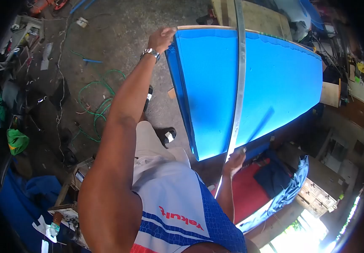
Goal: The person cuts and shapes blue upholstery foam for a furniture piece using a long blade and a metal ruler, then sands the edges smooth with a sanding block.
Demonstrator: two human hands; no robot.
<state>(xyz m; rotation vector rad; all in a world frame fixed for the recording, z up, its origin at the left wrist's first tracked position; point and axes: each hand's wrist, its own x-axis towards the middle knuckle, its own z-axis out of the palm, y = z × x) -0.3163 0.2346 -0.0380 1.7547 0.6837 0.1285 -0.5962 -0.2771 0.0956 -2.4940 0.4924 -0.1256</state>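
A large blue panel (207, 84) with a wooden top edge stands tilted before me. My left hand (162, 39), with a watch on its wrist, has its fingers closed at the panel's upper left corner. A long grey metal strip (240, 71) crosses the panel's face from top to bottom and runs on past its lower edge. Beside the strip's lower part is my right hand (235, 162), fingers curled together; what they hold is too small to make out.
Green cable (95, 111) lies loosely coiled on the concrete floor (119, 25). Behind the panel is a wooden board (266, 19). A red surface (249, 187) with dark blue cloth lies lower right, near small drawers (317, 196). Clutter lines the left side.
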